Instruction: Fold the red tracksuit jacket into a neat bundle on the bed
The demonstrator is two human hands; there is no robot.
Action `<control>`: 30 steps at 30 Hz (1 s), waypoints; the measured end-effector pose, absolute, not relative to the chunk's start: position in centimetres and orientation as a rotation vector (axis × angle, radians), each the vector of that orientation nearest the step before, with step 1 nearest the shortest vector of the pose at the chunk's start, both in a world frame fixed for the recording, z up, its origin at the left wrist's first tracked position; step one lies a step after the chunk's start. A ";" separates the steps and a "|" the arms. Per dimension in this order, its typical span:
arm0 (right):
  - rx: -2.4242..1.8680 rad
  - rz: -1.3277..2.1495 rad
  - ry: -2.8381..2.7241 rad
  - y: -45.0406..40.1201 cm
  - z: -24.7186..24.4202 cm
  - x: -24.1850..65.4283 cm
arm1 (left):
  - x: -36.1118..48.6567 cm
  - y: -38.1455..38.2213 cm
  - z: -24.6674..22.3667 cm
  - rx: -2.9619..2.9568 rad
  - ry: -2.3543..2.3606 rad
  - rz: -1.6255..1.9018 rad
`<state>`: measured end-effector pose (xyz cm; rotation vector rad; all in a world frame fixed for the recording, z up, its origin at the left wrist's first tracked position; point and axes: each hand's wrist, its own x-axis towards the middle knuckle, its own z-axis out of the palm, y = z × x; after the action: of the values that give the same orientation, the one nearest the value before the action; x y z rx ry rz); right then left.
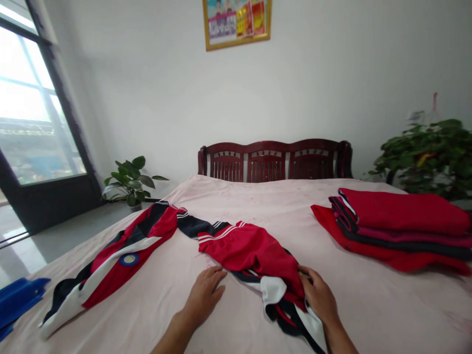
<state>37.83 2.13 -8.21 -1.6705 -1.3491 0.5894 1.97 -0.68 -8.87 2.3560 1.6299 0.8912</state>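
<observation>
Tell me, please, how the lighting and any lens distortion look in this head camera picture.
In the head view, daylight blows the window out to white glare, and the wide lens makes its frame lean; the left hand, right hand and red tracksuit top stay fairly sharp, with only soft shadows on the pale pink bedsheet.

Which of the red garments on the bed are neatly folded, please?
The stacked red garments at the far right lie folded in layers; the red garment under the right hand lies loose and spread out.
</observation>
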 end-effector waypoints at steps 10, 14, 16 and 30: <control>-1.724 0.573 -1.290 2.1 -7.9 37.9 | 2.0 -0.8 -8.6 2.338 1.632 0.898; -1.782 0.567 -1.277 1.8 -7.5 37.5 | 2.0 -0.8 -8.8 2.345 1.629 0.900; -1.810 0.579 -1.269 1.6 -7.3 37.3 | 2.0 -0.7 -8.8 2.342 1.626 0.896; -1.213 1.037 -1.528 0.4 -7.0 32.0 | 6.5 -0.3 -8.4 1.684 1.188 1.118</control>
<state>32.02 0.39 -7.01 -1.2134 -1.5277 1.0374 6.52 -0.25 -8.41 1.6837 1.1881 1.1182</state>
